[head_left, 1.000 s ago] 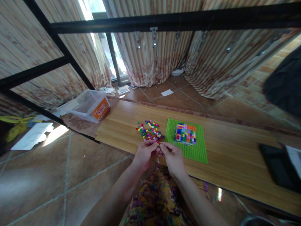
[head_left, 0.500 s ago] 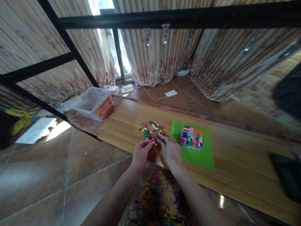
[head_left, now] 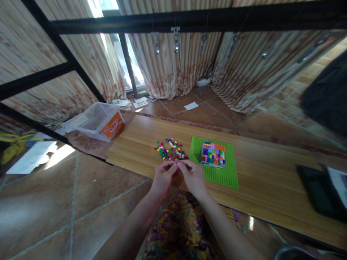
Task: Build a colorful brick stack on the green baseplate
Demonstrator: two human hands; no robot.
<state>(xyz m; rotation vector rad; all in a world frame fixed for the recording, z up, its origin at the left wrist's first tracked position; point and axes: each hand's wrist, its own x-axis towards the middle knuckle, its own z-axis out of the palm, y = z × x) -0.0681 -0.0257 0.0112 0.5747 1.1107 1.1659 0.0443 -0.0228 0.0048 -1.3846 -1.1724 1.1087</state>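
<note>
My left hand (head_left: 162,178) and my right hand (head_left: 193,176) meet fingertip to fingertip over the near edge of a wooden board (head_left: 260,187). Both pinch something small between them, too small to name. Just beyond the fingers lies a pile of small coloured bricks (head_left: 170,149). To the right of the pile a green baseplate (head_left: 226,173) carries a square block of multicoloured bricks (head_left: 213,154).
A clear plastic box with an orange label (head_left: 103,122) sits at the board's far left corner. A dark flat object (head_left: 317,193) lies on the board at the right. Black metal bars (head_left: 189,21) cross overhead. Curtains and scattered papers stand behind on the tiled floor.
My right hand drew back from the brick pile and met my left hand again at the board's near edge. The view shifted slightly.
</note>
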